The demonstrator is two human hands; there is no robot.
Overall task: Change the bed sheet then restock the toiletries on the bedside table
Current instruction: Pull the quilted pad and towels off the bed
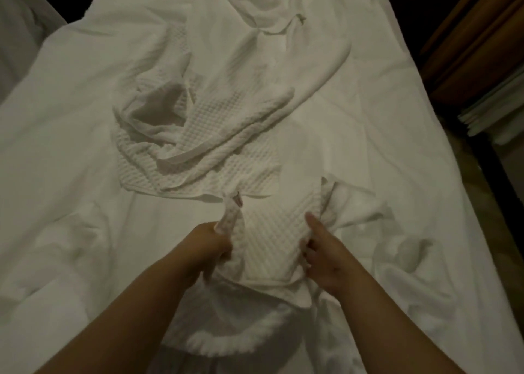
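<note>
1. Forearms, two, bare, reaching in from the lower edge toward the middle of the bed.
2. Left hand: fingers curled round a bunched edge of a waffle-weave cloth, gripping it.
3. Right hand: thumb laid on top of the same cloth, fingers tucked under its right edge, pinching it.
4. Waffle-weave cloth: white, lifted at the near end of the bed, a fluffier white fold hanging below it; whether it is a robe or a cover cannot be told.
5. Second waffle-weave piece: crumpled, lying loose mid-bed, apart from both hands.
6. Bed sheet: white, spread over the mattress, wrinkled, with more loose linen heaped at the far end.
7. Stacked folded linen: at the right margin beside wooden furniture.
8. Progress, judged: early stage; loose items are being cleared off the bed, the sheet looks not yet changed. Bedside table and toiletries not in view; restocking evidently remains.
</note>
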